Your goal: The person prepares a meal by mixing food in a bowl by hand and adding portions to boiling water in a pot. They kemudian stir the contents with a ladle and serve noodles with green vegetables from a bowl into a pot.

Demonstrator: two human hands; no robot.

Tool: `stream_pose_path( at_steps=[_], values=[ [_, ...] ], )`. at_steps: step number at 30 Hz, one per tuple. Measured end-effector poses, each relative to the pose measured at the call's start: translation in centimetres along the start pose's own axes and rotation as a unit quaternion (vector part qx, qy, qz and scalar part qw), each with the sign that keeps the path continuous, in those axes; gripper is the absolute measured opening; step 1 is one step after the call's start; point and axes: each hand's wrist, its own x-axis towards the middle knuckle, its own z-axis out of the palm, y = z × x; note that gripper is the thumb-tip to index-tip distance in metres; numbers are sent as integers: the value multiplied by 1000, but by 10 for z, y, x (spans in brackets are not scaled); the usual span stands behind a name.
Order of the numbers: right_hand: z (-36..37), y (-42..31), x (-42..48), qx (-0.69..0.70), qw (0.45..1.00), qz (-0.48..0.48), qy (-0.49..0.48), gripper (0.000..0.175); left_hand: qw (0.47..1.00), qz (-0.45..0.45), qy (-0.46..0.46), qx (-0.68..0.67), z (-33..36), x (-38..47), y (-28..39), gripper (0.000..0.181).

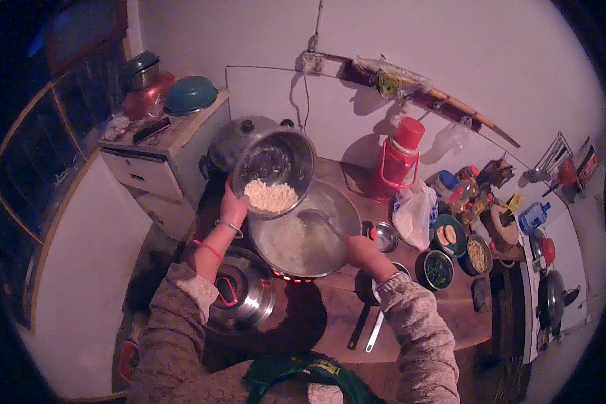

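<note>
My left hand (236,203) grips the rim of a metal bowl (307,151), which is tilted over a wide metal pot (351,212). Pale crumbly dough bits (271,197) lie gathered at the bowl's lower side, and a whitish residue coats its bottom. In my right hand (363,252) is a ladle or large spoon (325,220), its head lowered into the pot. Cloudy pale liquid (293,247) fills the pot's lower part. Red lights glow under the pot's near edge, from a heater that is mostly hidden.
A steel lid (252,303) lies left of the pot on the wooden table (343,323). To the right are a long-handled pan (376,331), a bowl of chopped greens (438,270), a bowl of pale strips (478,255) and a plastic bag (414,217). A red thermos (396,161) stands behind.
</note>
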Motion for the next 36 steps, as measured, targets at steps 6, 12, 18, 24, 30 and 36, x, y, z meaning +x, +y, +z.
stream_pose_path(
  at_steps=[6, 12, 18, 24, 30, 36],
  values=[
    [-14, -7, -19, 71, 996, -39, -50, 40, 996, -20, -33, 81, 6, 3, 35, 77],
    [-24, 26, -28, -16, 997, 10, -78, 42, 994, 55, -16, 90, 9, 5, 45, 78],
    [-13, 32, -33, 5, 998, -49, -36, 33, 994, 31, -56, 83, 8, 8, 52, 76],
    [-16, 43, -22, 1, 999, 30, 11, 22, 979, 122, -55, 153, 1, 0, 68, 78],
    [10, 14, 28, 83, 995, 29, 38, 27, 959, 244, 4, 145, -14, -8, 58, 75],
    [-1, -25, 12, 114, 993, -9, -32, 38, 977, -150, -34, -149, -54, -49, 18, 54]
  ],
)
